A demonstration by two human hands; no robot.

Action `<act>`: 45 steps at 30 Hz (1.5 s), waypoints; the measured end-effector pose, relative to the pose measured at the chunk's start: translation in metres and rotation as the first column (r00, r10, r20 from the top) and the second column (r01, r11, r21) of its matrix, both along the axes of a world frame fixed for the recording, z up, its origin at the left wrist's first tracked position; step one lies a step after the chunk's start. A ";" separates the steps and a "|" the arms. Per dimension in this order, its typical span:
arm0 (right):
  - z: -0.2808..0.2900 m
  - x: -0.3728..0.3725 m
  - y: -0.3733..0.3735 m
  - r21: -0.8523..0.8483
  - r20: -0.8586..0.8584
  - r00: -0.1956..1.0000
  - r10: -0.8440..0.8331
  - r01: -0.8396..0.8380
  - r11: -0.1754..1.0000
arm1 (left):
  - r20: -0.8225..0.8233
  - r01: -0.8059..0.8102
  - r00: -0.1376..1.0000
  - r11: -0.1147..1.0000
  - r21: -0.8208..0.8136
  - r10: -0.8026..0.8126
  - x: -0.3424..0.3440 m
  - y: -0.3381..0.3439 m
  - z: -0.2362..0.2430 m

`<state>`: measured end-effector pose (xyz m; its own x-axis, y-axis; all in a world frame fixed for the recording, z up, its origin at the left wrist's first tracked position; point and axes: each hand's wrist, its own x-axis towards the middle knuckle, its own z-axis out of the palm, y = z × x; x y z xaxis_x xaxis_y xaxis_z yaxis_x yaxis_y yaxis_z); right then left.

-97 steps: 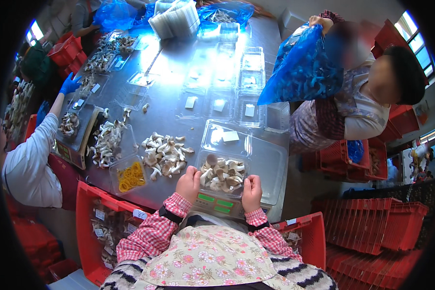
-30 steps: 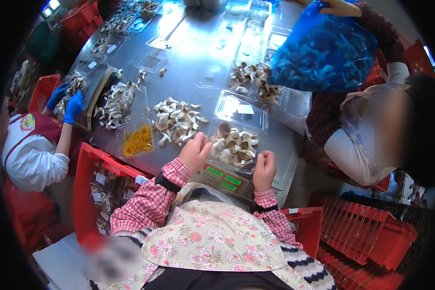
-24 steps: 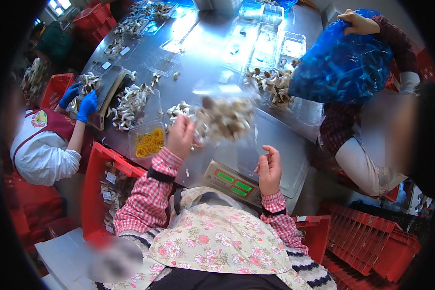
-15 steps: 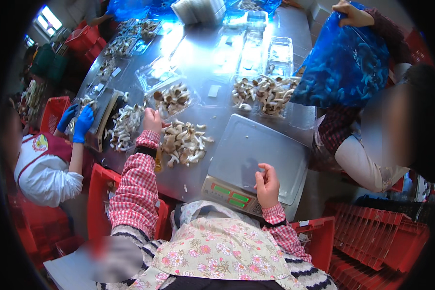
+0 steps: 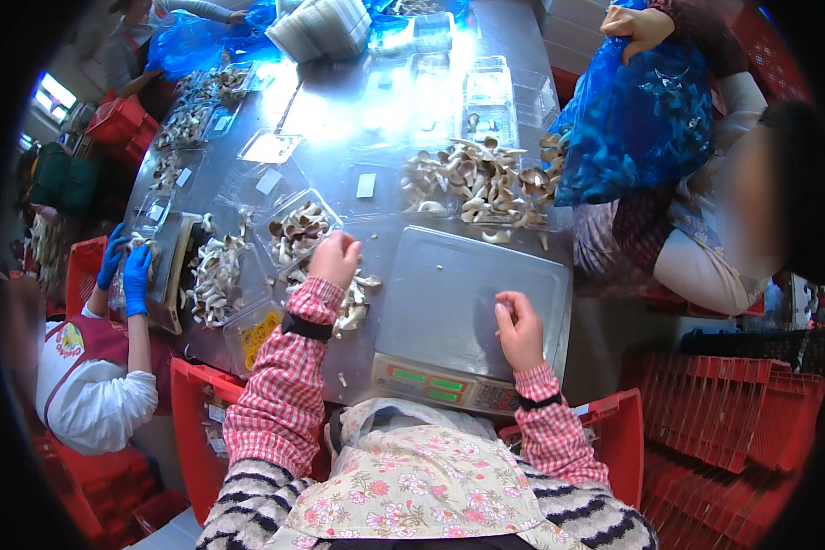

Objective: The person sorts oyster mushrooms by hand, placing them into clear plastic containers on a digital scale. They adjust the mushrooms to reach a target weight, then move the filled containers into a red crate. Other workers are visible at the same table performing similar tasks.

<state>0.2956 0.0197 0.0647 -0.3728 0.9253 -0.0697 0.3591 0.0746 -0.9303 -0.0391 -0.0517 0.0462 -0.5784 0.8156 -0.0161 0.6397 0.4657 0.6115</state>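
Note:
My left hand (image 5: 336, 259) is closed, fingers bent down at the right edge of a clear tray of mushrooms (image 5: 299, 229); what they hold is hidden. Just below it lies a loose heap of mushrooms (image 5: 351, 310), partly covered by my hand and sleeve. My right hand (image 5: 520, 332) hovers over the lower right of the grey weighing plate (image 5: 472, 270) of a digital scale. Its fingers are loosely curled with the thumb apart, and nothing shows in them. The scale's front panel (image 5: 440, 385) has lit green displays.
At right a co-worker's hand (image 5: 640, 32) grips a blue bag (image 5: 637, 119) over a mushroom pile (image 5: 486, 183). Blue-gloved hands (image 5: 135, 280) work at another scale on the left. Stacked trays (image 5: 319, 32) stand far back. Red crates (image 5: 201, 431) flank me; yellow bands (image 5: 261, 337) lie in a tray.
My left hand has moved from the tray's left side to its right edge. My right hand stays over the scale, lightly shifted. More mushrooms lie by the blue bag. The view has shifted.

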 end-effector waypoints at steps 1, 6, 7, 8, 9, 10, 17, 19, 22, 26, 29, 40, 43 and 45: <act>0.001 -0.001 0.010 0.021 0.024 0.999 0.039 -0.039 0.999 | 0.120 0.024 0.992 0.999 0.027 -0.027 0.009 0.012 -0.003; 0.009 0.004 0.079 0.016 0.179 0.971 0.161 -0.167 0.986 | 0.682 0.011 0.730 0.998 0.066 -0.053 0.044 0.068 0.002; 0.009 0.005 0.093 -0.010 0.185 0.973 0.138 -0.138 0.990 | 0.801 -0.028 0.597 0.997 0.067 -0.037 0.051 0.079 0.005; 0.009 0.005 0.107 -0.100 0.182 0.977 0.115 -0.098 0.990 | 0.904 -0.079 0.427 0.995 0.063 -0.024 0.056 0.089 0.007; 0.008 0.004 0.119 -0.119 0.166 0.981 0.102 -0.083 0.989 | 0.974 -0.141 0.224 0.987 0.071 -0.038 0.060 0.099 0.008; 0.006 0.001 0.130 -0.107 0.148 0.982 0.114 -0.099 0.989 | 0.990 -0.182 0.142 0.982 0.044 -0.018 0.063 0.108 0.008; -0.002 -0.053 0.187 -0.030 0.087 0.973 0.215 -0.213 0.976 | 0.946 -0.476 -0.308 0.844 -0.245 0.101 0.061 0.159 -0.022; -0.005 -0.081 0.205 0.099 0.246 0.951 0.189 -0.218 0.971 | 0.931 -0.435 -0.343 0.858 -0.275 0.125 0.059 0.163 -0.034; -0.011 -0.114 0.228 0.184 0.323 0.929 0.178 -0.247 0.951 | 0.927 -0.535 -0.325 0.772 -0.342 0.186 0.058 0.169 -0.047; -0.019 -0.144 0.246 0.287 0.482 0.871 0.094 -0.258 0.922 | 0.939 -0.550 -0.320 0.782 -0.294 0.128 0.056 0.162 -0.053; -0.023 -0.154 0.251 0.314 0.545 0.837 0.049 -0.258 0.914 | 0.916 -0.530 -0.374 0.777 -0.340 0.146 0.057 0.156 -0.052; -0.015 -0.159 0.227 0.235 0.186 0.928 0.324 -0.362 0.902 | 0.910 -0.482 -0.395 0.816 -0.319 0.123 0.065 0.163 -0.054; -0.009 -0.156 0.217 0.246 0.113 0.879 0.463 -0.476 0.844 | 0.881 -0.499 -0.460 0.790 -0.356 0.106 0.071 0.162 -0.053; -0.005 -0.152 0.214 0.256 0.085 0.898 0.432 -0.439 0.861 | 0.891 -0.473 -0.444 0.821 -0.321 0.093 0.070 0.160 -0.051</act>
